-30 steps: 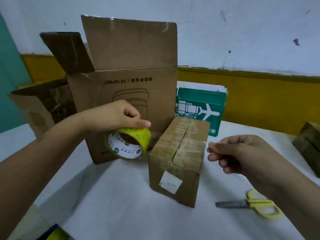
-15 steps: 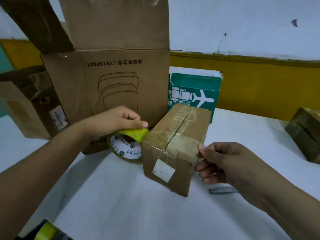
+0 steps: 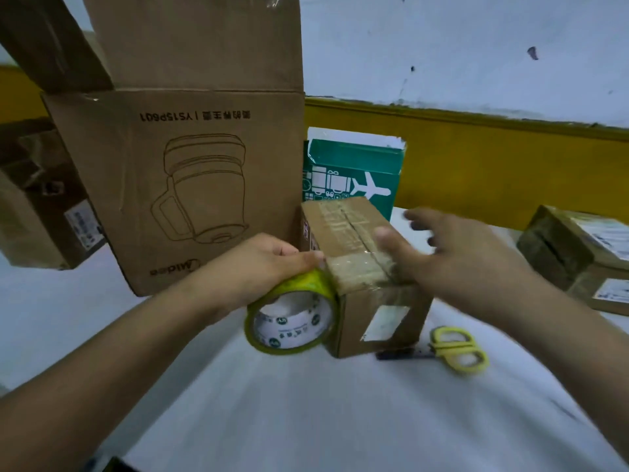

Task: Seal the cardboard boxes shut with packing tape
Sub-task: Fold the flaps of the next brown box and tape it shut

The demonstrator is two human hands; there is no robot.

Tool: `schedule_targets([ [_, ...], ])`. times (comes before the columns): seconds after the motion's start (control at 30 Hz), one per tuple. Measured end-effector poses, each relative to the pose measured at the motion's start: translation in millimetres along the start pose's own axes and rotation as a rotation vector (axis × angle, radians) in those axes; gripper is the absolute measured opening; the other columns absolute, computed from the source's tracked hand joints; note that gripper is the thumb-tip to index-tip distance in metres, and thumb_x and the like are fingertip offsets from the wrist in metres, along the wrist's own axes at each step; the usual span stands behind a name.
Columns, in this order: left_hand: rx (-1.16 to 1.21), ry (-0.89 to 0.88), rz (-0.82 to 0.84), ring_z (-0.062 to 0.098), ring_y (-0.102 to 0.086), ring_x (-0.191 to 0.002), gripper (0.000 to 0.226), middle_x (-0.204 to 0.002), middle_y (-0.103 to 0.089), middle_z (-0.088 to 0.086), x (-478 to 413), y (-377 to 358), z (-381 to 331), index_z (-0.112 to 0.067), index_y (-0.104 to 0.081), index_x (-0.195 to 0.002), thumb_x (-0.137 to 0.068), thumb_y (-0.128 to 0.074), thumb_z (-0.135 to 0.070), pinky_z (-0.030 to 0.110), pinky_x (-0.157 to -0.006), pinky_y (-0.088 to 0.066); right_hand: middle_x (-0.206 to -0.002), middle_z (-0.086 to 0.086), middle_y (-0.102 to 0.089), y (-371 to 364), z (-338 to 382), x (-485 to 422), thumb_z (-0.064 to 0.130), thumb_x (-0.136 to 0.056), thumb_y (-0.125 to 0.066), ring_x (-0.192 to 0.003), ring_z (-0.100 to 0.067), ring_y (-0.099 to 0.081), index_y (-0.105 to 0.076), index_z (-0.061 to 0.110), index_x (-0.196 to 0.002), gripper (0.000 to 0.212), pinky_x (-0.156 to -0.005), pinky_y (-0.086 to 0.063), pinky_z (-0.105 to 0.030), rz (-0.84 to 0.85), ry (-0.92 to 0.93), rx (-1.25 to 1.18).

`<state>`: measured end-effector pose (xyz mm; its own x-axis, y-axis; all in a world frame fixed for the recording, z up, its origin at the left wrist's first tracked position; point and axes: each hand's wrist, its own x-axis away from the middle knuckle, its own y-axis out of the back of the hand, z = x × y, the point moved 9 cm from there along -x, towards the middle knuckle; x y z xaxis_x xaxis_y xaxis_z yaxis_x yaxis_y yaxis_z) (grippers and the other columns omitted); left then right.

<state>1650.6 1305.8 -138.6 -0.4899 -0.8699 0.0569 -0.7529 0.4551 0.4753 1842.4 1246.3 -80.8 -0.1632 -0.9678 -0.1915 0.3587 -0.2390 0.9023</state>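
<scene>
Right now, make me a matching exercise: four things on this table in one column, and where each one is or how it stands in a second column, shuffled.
Things
1. tape roll
2. scissors
3. green box
4. large box

Places or states
A. lying on the table, right of the small box
B. gripped by the left hand, at the small box's left side
C. top flaps standing open
D. behind the small box

Pairs: 1-B, 2-A, 3-D, 4-C
</scene>
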Motion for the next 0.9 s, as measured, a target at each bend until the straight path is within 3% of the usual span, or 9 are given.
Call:
schedule_targets([
  [0.07, -0.024, -0.016, -0.079, 0.022, -0.039, -0.055, 0.045, -0.061, -0.046, 0.012, -2, -7, -9, -0.014, -0.063, -0.071, -0.092, -0.058, -0.054, 0.031, -0.054, -0.029, -0.147, -0.004, -0.045, -32, 21, 14, 0.096, -0.068, -0.011, -0.128, -0.030, -0.047, -0.033, 0.036, -0.145, 0.100, -0.103, -0.044, -0.048, 0.189, 0.061, 0.178],
  [0.1, -0.040, -0.026, -0.121, 0.021, -0.038, -0.054, 0.046, -0.061, -0.044, 0.012, -3, -7, -12, -0.014, -0.062, -0.070, -0.094, -0.055, -0.052, 0.031, -0.054, -0.028, -0.160, -0.004, -0.023, -43, 23, 19, 0.096, -0.066, -0.007, -0.139, -0.034, -0.031, -0.018, 0.037, -0.153, 0.106, -0.110, -0.035, -0.052, 0.240, 0.061, 0.257],
  [0.2, 0.052, -0.008, -0.185, 0.020, -0.050, -0.055, 0.047, -0.059, -0.054, 0.009, 0, -3, -13, -0.017, -0.062, -0.065, -0.097, -0.052, -0.049, 0.030, -0.060, -0.036, -0.165, 0.002, 0.003, -45, 13, 18, 0.089, -0.071, -0.013, -0.146, -0.031, -0.008, 0.002, 0.031, -0.156, 0.105, -0.116, -0.020, -0.044, 0.260, 0.029, 0.219],
  [0.33, 0.321, -0.134, -0.027, 0.009, -0.062, -0.054, 0.032, -0.063, -0.068, 0.000, 9, -10, -22, -0.024, -0.075, -0.065, -0.091, -0.064, -0.038, 0.024, -0.058, -0.046, -0.164, -0.004, -0.010, -35, 7, 10, 0.074, -0.089, -0.024, -0.150, -0.023, -0.007, -0.011, 0.021, -0.156, 0.087, -0.116, -0.019, -0.038, 0.233, 0.072, 0.186],
  [0.5, 0.526, -0.286, 0.202, 0.019, -0.059, -0.053, 0.016, -0.063, -0.063, 0.013, 3, -25, -52, -0.007, -0.071, -0.088, -0.085, -0.064, -0.021, 0.025, -0.053, -0.052, -0.148, -0.001, -0.045, -7, -23, -1, 0.054, -0.097, -0.041, -0.127, -0.022, -0.044, -0.040, 0.033, -0.146, 0.054, -0.098, -0.036, -0.032, 0.101, 0.000, -0.132],
  [0.57, 0.454, -0.249, 0.210, 0.019, -0.061, -0.051, 0.023, -0.063, -0.065, 0.015, -4, -30, -62, 0.000, -0.068, -0.094, -0.091, -0.066, -0.022, 0.025, -0.052, -0.053, -0.137, 0.003, -0.055, -4, -41, -4, 0.054, -0.097, -0.041, -0.118, -0.018, -0.050, -0.053, 0.040, -0.134, 0.042, -0.093, -0.040, -0.031, 0.085, -0.032, -0.259],
  [0.67, 0.154, -0.143, 0.214, 0.020, -0.062, -0.051, 0.035, -0.067, -0.070, 0.019, -7, -41, -50, -0.008, -0.072, -0.083, -0.089, -0.064, -0.042, 0.023, -0.054, -0.052, -0.105, 0.002, -0.066, -2, -83, -9, 0.054, -0.099, -0.037, -0.099, -0.022, -0.060, -0.062, 0.042, -0.094, 0.028, -0.093, -0.050, -0.041, 0.033, -0.222, -0.502],
  [0.77, 0.034, -0.022, 0.188, 0.018, -0.062, -0.058, 0.053, -0.073, -0.072, 0.019, -5, -51, -22, -0.007, -0.071, -0.080, -0.084, -0.065, -0.060, 0.027, -0.062, -0.050, -0.090, -0.002, -0.065, -12, -115, -11, 0.054, -0.100, -0.032, -0.087, -0.024, -0.063, -0.061, 0.031, -0.095, 0.038, -0.087, -0.055, -0.045, 0.052, -0.360, -0.688],
  [0.9, -0.002, 0.033, 0.106, 0.018, -0.060, -0.052, 0.043, -0.062, -0.070, 0.010, -18, -59, -15, -0.017, -0.068, -0.066, -0.088, -0.064, -0.054, 0.026, -0.057, -0.049, -0.094, -0.007, -0.066, -22, -132, -13, 0.053, -0.100, -0.034, -0.095, -0.029, -0.062, -0.061, 0.031, -0.095, 0.036, -0.095, -0.051, -0.053, 0.050, -0.419, -0.870],
])
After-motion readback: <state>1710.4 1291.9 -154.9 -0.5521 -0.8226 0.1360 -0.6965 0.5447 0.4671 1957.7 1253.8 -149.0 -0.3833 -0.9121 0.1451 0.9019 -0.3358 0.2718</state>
